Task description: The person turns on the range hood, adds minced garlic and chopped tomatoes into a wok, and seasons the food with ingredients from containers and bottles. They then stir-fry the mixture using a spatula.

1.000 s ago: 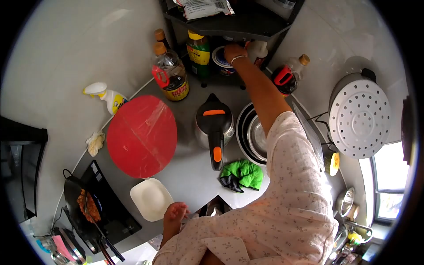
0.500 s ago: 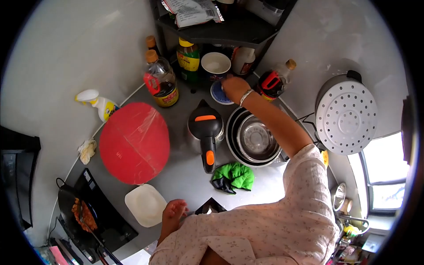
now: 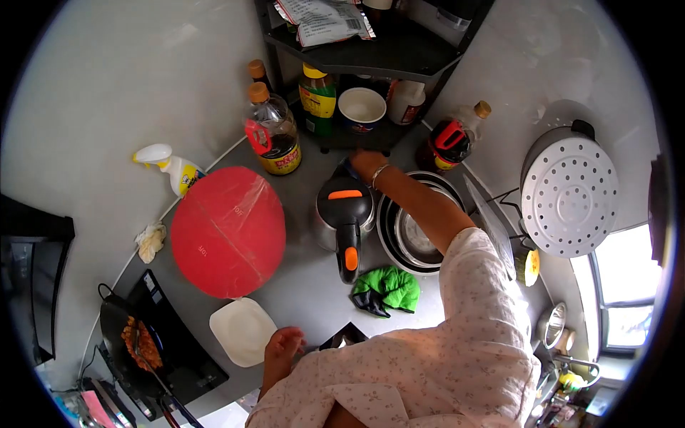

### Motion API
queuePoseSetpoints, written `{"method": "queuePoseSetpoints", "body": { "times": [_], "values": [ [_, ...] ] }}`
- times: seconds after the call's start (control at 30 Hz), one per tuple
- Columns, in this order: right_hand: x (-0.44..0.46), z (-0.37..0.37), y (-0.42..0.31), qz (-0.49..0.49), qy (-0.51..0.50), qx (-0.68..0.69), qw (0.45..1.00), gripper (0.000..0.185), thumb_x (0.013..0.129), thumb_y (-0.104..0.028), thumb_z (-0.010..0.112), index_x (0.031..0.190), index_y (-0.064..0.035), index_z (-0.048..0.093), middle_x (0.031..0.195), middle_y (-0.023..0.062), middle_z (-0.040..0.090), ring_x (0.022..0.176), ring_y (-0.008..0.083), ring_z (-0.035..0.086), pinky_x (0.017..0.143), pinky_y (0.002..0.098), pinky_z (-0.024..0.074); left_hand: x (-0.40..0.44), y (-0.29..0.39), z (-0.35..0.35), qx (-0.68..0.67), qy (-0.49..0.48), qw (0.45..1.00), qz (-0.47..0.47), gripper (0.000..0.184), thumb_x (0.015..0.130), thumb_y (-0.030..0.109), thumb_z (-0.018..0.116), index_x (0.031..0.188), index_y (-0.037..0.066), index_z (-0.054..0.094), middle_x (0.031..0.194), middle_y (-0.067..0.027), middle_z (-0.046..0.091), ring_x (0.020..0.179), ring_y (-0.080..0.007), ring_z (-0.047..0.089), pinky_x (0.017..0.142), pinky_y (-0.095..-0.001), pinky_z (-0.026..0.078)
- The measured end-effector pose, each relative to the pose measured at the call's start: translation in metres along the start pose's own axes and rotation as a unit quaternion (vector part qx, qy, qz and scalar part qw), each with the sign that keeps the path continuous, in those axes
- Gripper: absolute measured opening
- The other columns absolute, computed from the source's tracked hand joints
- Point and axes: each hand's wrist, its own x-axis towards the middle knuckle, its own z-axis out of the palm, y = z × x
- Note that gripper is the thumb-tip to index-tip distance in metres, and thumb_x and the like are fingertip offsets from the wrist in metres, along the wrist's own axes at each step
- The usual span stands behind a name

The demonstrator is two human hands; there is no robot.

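At the back of the counter, my right hand (image 3: 367,165) is closed on a blue lid (image 3: 347,168), gripping it by the edge. Most of that lid is hidden by the hand and by the black-topped kettle (image 3: 344,214) just in front. Behind the hand, on the low shelf, stands a white tub (image 3: 362,107) with its top uncovered. Nested metal bowls (image 3: 412,239) sit below my right forearm. Close to my body, my left hand (image 3: 285,344) hangs with loosely bent fingers and nothing in it. Left of it lies a white squarish dish (image 3: 242,332).
Sauce bottles (image 3: 277,135) stand behind a red round board (image 3: 228,232). A soy sauce bottle (image 3: 453,139) is right of the shelf (image 3: 364,57). A green cloth (image 3: 389,291) lies before the kettle. At left, a pan (image 3: 118,349) of food rests on the black cooktop (image 3: 189,342).
My right hand has drawn the blue lid down and left toward the kettle, and less of the lid shows. The view has shifted slightly. My left hand stays by the dish.
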Motion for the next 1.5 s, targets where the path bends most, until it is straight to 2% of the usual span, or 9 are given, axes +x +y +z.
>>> {"method": "queuePoseSetpoints", "body": {
  "times": [0.23,0.4,0.6,0.73,0.83,0.9,1.23,1.3,1.5],
  "values": [
    [-0.004,-0.028,0.004,0.001,-0.004,-0.016,1.000,0.030,0.084,-0.018,0.060,0.110,-0.0042,0.062,0.102,0.0167,0.065,0.089,0.0314,0.068,0.067,0.0402,0.0566,0.005,-0.002,0.001,0.001,-0.015,1.000,0.000,0.020,0.089,0.008,0.059,0.108,0.004,0.059,0.098,-0.0060,0.063,0.084,-0.0150,0.061,0.069,-0.0273,0.048],
    [-0.005,-0.096,0.016,0.140,0.249,0.103,0.953,0.030,0.084,-0.030,0.061,0.097,-0.0040,0.067,0.098,0.0172,0.066,0.081,0.0286,0.068,0.066,0.0415,0.0556,0.010,-0.006,0.002,0.014,-0.023,1.000,-0.009,0.020,0.090,0.009,0.059,0.109,0.003,0.058,0.100,-0.0066,0.061,0.087,-0.0174,0.061,0.070,-0.0296,0.050],
    [0.031,-0.075,0.042,0.193,0.109,0.142,0.965,0.031,0.086,-0.038,0.059,0.099,-0.0121,0.070,0.097,0.0130,0.067,0.086,0.0296,0.066,0.074,0.0426,0.0535,0.013,-0.007,-0.001,0.000,-0.013,1.000,-0.016,0.020,0.091,0.011,0.060,0.110,0.003,0.058,0.100,-0.0063,0.064,0.086,-0.0158,0.062,0.069,-0.0276,0.049],
    [0.027,-0.075,0.053,0.154,0.139,0.206,0.956,0.032,0.087,-0.040,0.057,0.096,-0.0129,0.071,0.102,0.0108,0.066,0.089,0.0290,0.065,0.077,0.0427,0.0523,0.012,-0.012,-0.002,-0.007,-0.001,1.000,-0.022,0.021,0.090,0.011,0.060,0.110,0.003,0.059,0.099,-0.0059,0.064,0.085,-0.0160,0.063,0.069,-0.0276,0.049],
    [0.022,-0.091,0.054,0.161,0.130,0.140,0.968,0.032,0.092,-0.036,0.050,0.099,-0.0117,0.071,0.111,0.0127,0.064,0.100,0.0274,0.063,0.082,0.0423,0.0517,0.012,-0.009,0.001,0.001,-0.007,1.000,-0.017,0.021,0.090,0.011,0.060,0.110,0.004,0.059,0.099,-0.0059,0.064,0.084,-0.0158,0.062,0.069,-0.0278,0.049],
    [0.043,-0.067,0.072,0.051,0.131,0.070,0.988,0.038,0.096,-0.037,0.042,0.101,-0.0132,0.071,0.116,0.0108,0.063,0.103,0.0280,0.061,0.089,0.0430,0.0478,0.013,-0.012,0.001,-0.002,-0.010,1.000,-0.018,0.021,0.090,0.011,0.061,0.110,0.004,0.059,0.099,-0.0059,0.064,0.084,-0.0157,0.062,0.069,-0.0278,0.049],
    [0.060,-0.069,0.074,0.114,0.046,0.028,0.992,0.056,0.095,-0.051,0.034,0.092,-0.0129,0.074,0.103,0.0109,0.068,0.104,0.0314,0.059,0.101,0.0509,0.0336,0.011,-0.006,0.004,0.007,-0.001,1.000,-0.026,0.021,0.090,0.012,0.061,0.109,0.003,0.058,0.102,-0.0070,0.062,0.087,-0.0180,0.061,0.070,-0.0306,0.051],
    [0.059,-0.065,0.087,0.111,0.090,-0.084,0.986,0.046,0.094,-0.044,0.042,0.094,-0.0116,0.074,0.102,0.0115,0.068,0.103,0.0302,0.060,0.097,0.0476,0.0394,0.013,-0.008,0.003,0.009,-0.008,1.000,-0.026,0.022,0.090,0.012,0.061,0.110,0.003,0.058,0.102,-0.0073,0.062,0.087,-0.0183,0.061,0.070,-0.0305,0.051],
    [0.044,-0.066,0.109,0.143,0.176,0.001,0.974,0.020,0.083,-0.029,0.062,0.096,-0.0186,0.072,0.098,0.0075,0.067,0.097,0.0242,0.062,0.084,0.0386,0.0505,0.017,-0.010,0.005,0.009,-0.023,0.999,-0.029,0.024,0.091,0.013,0.062,0.112,0.003,0.057,0.101,-0.0082,0.062,0.088,-0.0187,0.061,0.071,-0.0303,0.051]
  ]
}}
